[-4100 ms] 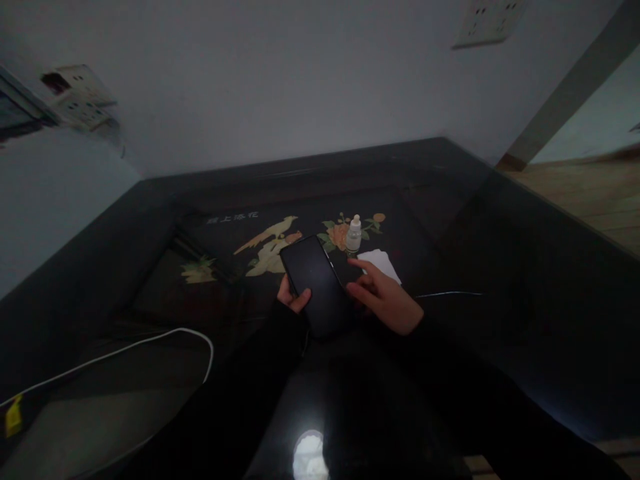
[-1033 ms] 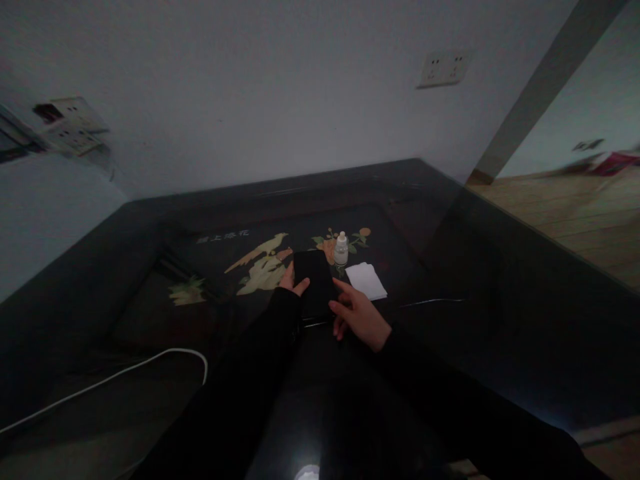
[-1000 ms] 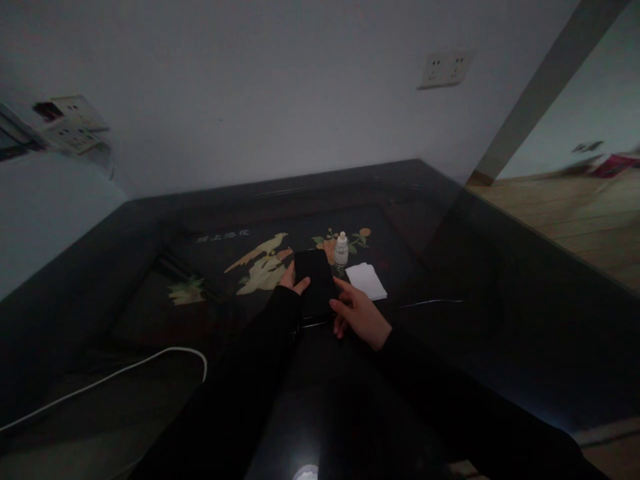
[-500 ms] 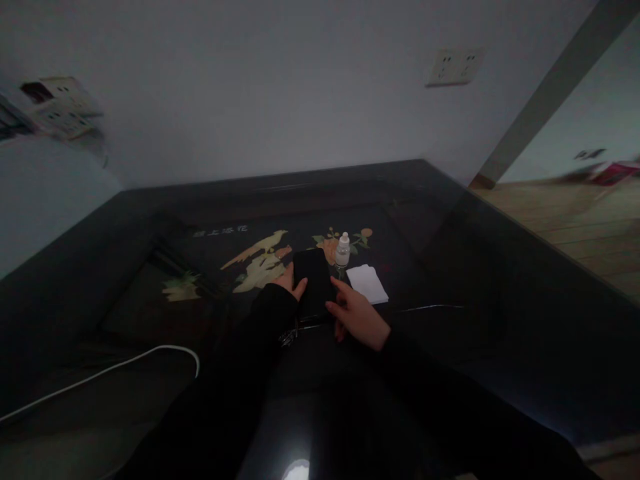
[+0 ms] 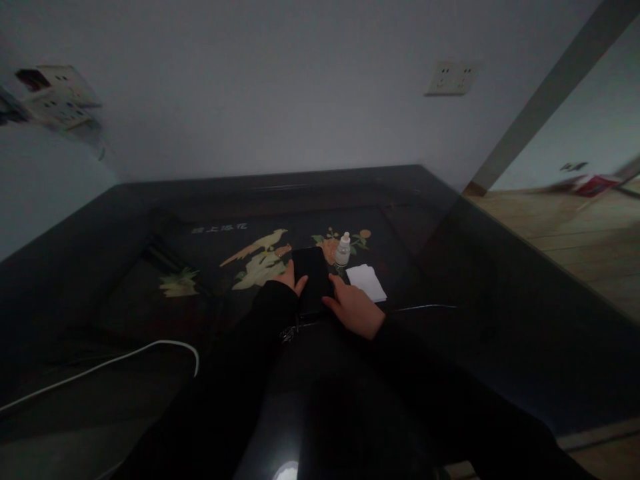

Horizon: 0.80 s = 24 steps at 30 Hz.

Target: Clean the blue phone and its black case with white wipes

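Note:
A flat black phone [image 5: 313, 277] lies near the middle of the dark table, its face blank and dark. My left hand [image 5: 289, 279] is closed on its left edge, thumb resting over the front. At the right edge, my right hand [image 5: 356, 307] grips it with thumb and fingers, some of which are hidden beneath. A small silvery charm or chain [image 5: 288, 333] lies by the phone's lower left corner. Just beyond my right hand are a small clear bottle with a white cap [image 5: 343, 251] and a stack of white paper [image 5: 366, 283].
The glossy black table [image 5: 450, 360] bears a bird-and-flower picture [image 5: 263, 260]. A white cable [image 5: 125, 359] curves across its left side. White wall behind carries a socket panel [image 5: 451, 79]; more sockets [image 5: 63, 100] are at left. Wooden floor [image 5: 565, 233] shows at right.
My right hand has closed in on the phone's right edge, its fingers now wrapped against it. My left hand keeps its hold. The view has shifted slightly.

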{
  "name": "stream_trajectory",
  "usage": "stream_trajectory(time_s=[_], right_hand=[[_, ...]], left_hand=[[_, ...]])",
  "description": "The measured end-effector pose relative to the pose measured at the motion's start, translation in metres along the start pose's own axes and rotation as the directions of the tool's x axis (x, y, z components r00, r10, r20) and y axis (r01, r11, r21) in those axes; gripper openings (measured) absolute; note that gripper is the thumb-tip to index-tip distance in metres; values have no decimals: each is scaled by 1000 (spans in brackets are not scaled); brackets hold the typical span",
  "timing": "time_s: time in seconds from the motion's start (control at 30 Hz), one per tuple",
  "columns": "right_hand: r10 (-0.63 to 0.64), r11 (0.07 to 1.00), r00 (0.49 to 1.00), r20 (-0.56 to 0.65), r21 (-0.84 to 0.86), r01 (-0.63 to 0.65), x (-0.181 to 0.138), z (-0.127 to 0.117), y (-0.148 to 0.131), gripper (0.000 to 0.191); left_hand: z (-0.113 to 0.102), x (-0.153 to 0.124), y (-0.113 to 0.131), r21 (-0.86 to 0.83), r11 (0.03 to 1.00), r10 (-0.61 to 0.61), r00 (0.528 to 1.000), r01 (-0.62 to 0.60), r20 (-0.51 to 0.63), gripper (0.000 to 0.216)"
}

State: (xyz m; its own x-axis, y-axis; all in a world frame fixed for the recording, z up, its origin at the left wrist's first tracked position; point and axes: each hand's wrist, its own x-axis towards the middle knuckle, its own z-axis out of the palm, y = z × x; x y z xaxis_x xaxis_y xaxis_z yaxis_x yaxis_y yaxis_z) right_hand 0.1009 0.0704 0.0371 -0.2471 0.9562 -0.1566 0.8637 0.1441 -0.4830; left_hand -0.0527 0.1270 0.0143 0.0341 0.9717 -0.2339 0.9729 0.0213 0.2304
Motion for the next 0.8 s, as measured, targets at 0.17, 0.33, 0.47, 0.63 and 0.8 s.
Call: stream_trajectory(time_s=[0.17, 0.33, 0.47, 0.63, 0.8], right_hand=[[19, 996, 1000, -11, -86, -20, -2, 0, -6, 45], [52, 991, 998, -37, -122, -56, -3, -1, -11, 40], [45, 991, 997, -68, -127, -53, -2, 3, -10, 41], [-66, 994, 989, -131, -90, 55, -4, -9, 10, 40], [-149, 988, 932, -331, -81, 129, -14, -36, 59, 31]], left_hand=[[0, -1, 2, 27, 1000, -5, 1000, 5, -11, 67], [-1, -4, 5, 47, 999, 0, 1000, 0, -5, 66], [0, -6, 8, 64, 998, 6, 1000, -5, -10, 66], [0, -7, 8, 65, 998, 8, 1000, -6, -22, 67], [0, -7, 8, 43, 999, 0, 1000, 2, -29, 68]])
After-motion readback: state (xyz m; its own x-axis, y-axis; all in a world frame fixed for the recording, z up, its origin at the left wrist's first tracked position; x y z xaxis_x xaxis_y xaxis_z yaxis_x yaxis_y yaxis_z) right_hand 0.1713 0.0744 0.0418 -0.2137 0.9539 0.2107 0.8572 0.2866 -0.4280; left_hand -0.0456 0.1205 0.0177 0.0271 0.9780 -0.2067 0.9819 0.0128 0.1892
